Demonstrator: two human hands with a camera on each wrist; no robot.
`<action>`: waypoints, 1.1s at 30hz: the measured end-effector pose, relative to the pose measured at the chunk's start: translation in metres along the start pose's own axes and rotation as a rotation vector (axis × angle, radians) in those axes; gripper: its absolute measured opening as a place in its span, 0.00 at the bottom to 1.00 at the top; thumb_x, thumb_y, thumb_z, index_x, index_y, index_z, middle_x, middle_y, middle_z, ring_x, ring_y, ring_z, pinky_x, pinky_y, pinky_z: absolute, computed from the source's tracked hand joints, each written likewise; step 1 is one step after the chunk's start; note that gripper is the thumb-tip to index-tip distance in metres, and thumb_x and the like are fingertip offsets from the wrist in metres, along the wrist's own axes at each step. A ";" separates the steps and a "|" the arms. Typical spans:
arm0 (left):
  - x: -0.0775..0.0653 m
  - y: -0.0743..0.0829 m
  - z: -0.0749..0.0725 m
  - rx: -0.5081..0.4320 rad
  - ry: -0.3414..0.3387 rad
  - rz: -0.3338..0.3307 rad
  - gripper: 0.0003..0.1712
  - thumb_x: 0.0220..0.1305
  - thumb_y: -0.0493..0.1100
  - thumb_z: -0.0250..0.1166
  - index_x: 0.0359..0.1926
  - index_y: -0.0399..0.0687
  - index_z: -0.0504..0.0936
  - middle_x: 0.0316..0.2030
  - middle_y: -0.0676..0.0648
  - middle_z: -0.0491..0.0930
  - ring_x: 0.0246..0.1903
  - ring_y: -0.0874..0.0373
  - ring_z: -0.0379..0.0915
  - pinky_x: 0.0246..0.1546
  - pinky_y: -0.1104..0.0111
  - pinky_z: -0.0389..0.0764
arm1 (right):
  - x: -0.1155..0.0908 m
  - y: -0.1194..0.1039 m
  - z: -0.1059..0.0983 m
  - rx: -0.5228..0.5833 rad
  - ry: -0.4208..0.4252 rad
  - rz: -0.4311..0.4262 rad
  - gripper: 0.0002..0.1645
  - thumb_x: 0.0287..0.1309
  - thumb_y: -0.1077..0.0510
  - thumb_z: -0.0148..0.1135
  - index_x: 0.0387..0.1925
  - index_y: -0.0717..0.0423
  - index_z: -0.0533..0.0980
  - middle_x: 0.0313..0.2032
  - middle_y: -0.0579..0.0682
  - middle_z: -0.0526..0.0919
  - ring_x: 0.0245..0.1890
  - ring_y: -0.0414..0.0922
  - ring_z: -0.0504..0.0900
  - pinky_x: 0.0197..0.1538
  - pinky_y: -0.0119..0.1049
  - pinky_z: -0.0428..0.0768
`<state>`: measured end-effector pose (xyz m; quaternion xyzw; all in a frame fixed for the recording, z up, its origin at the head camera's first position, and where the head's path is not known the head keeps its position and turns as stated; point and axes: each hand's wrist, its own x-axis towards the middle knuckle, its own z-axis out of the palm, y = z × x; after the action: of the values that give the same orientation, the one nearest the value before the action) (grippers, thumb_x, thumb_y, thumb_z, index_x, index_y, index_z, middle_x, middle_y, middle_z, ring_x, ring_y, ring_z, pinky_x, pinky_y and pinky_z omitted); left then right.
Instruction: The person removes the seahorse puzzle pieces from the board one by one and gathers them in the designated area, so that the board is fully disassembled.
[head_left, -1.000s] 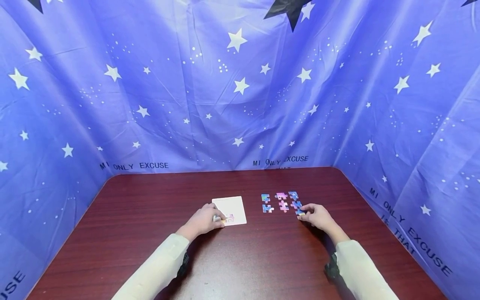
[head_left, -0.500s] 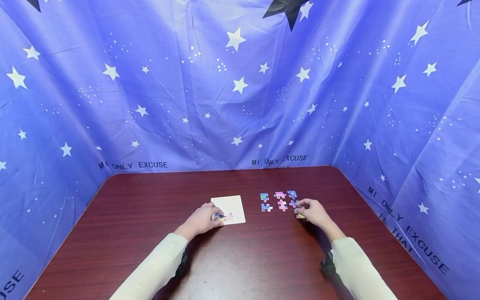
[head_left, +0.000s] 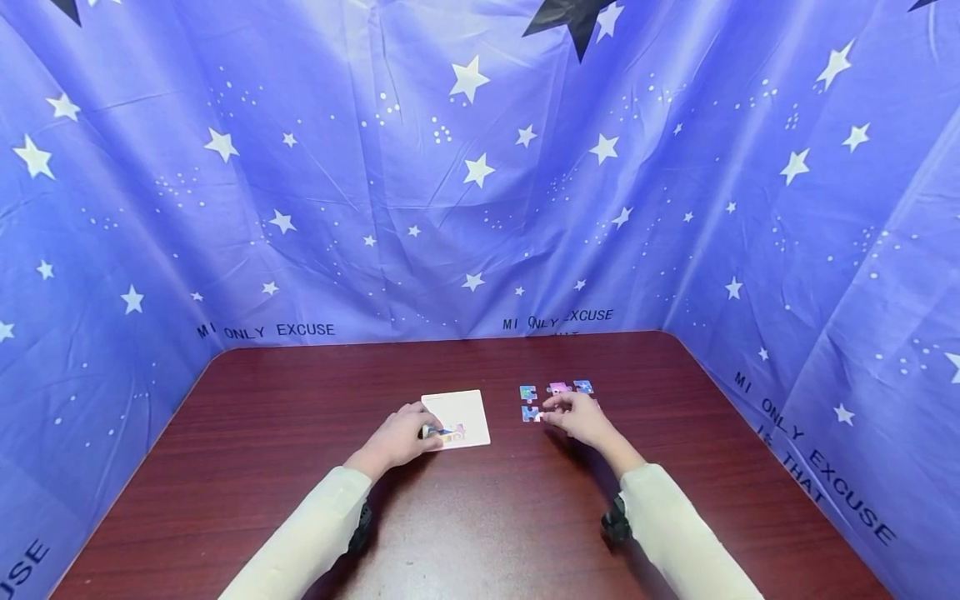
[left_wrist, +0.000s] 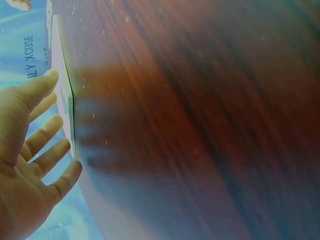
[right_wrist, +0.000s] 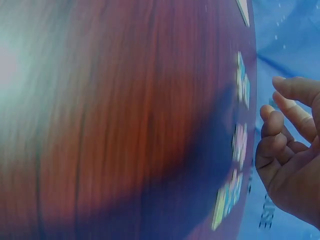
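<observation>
My left hand point(head_left: 401, 435) is at the left edge of a white puzzle board point(head_left: 461, 410). In the left wrist view its fingers point(left_wrist: 50, 131) are spread, with nothing visible between them. Pink, yellow and blue jigsaw pieces point(head_left: 454, 433) lie on the board's lower left part, partly behind that hand. My right hand point(head_left: 583, 419) hovers over the loose pieces, near a blue jigsaw piece point(head_left: 530, 414). Its thumb and index finger are apart in the right wrist view, other fingers point(right_wrist: 270, 145) bent, and I see no piece in them.
Another blue piece point(head_left: 528, 392), a pink piece point(head_left: 558, 387) and a blue piece with a star point(head_left: 583, 386) lie at the back of the group. The right hand hides others. A starry curtain point(head_left: 375, 167) surrounds the dark red table point(head_left: 465, 517).
My right hand has moved left from the pieces at the group's right end to those at its left. The left hand has shifted slightly, showing more of the pieces on the board.
</observation>
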<state>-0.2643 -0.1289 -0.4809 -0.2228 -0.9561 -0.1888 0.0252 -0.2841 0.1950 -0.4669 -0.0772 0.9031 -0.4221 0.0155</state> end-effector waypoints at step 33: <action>-0.005 -0.009 -0.006 0.014 -0.004 -0.086 0.11 0.55 0.51 0.67 0.38 0.54 0.84 0.38 0.53 0.75 0.45 0.51 0.71 0.45 0.54 0.72 | 0.004 -0.058 0.083 0.035 -0.219 -0.143 0.12 0.55 0.61 0.62 0.41 0.63 0.78 0.21 0.47 0.75 0.14 0.38 0.70 0.26 0.30 0.72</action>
<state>-0.2636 -0.1406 -0.4794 -0.1819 -0.9660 -0.1828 0.0167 -0.2729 0.0941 -0.4758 -0.1869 0.8807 -0.4268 0.0852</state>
